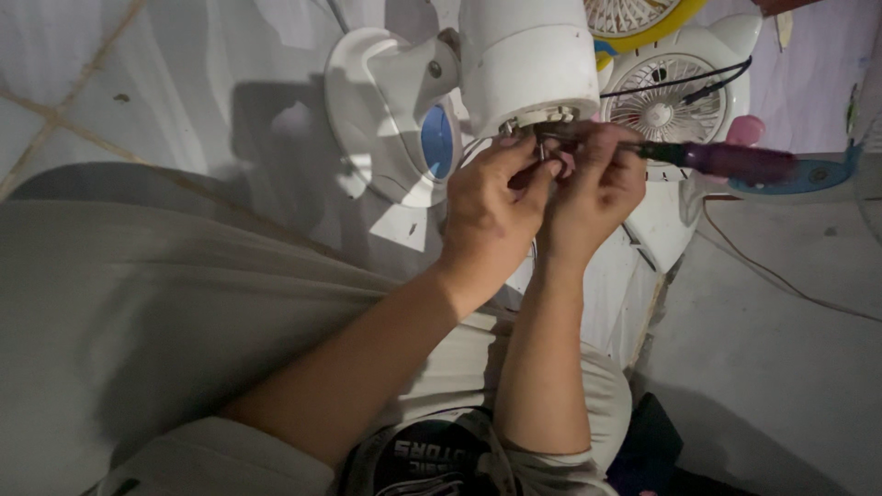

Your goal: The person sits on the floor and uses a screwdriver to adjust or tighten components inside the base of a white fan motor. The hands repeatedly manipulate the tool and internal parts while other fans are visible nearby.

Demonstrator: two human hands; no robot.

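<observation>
Left hand [491, 207] is curled, its fingertips pinched at the lower rim of the white motor housing [528, 64], touching the exposed metal parts there. Right hand [597, 188] sits just beside it, knuckle to knuckle, fingers closed around a screwdriver [707, 158] with a purple handle; the shaft runs in under the housing's rim, and the tip is hidden by the fingers. The round white fan base [386, 115] with a blue oval patch stands left of the housing. A small white fan with ear-shaped corners [675, 96] lies right of the housing, behind the screwdriver.
</observation>
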